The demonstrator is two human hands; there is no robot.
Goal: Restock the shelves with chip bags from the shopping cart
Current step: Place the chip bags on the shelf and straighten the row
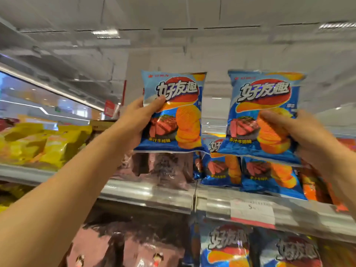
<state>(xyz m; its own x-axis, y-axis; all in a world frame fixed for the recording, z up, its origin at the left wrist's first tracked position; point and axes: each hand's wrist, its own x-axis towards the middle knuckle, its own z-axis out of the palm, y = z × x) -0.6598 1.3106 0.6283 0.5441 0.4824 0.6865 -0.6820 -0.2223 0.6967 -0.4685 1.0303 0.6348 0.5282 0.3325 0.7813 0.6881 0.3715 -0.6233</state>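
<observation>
We see both arms raised toward the top shelf. The left hand (137, 120), centre-left of the frame, grips the left blue chip bag (173, 112) at its left edge, thumb laid across the front, remaining fingers hidden behind. The right hand (308, 139), at right, pinches the right blue chip bag (264, 116) at its right side, thumb on the front. Both bags are upright, side by side, apart from each other, held above the shelf rail (150, 191). Below and behind them, matching blue bags (269, 178) sit on that shelf, centre-right. Yellow bags (48, 143) fill the shelf at left; pinkish bags (163, 168) stand between. A price label (252, 211) is fixed to the rail at lower right.
</observation>
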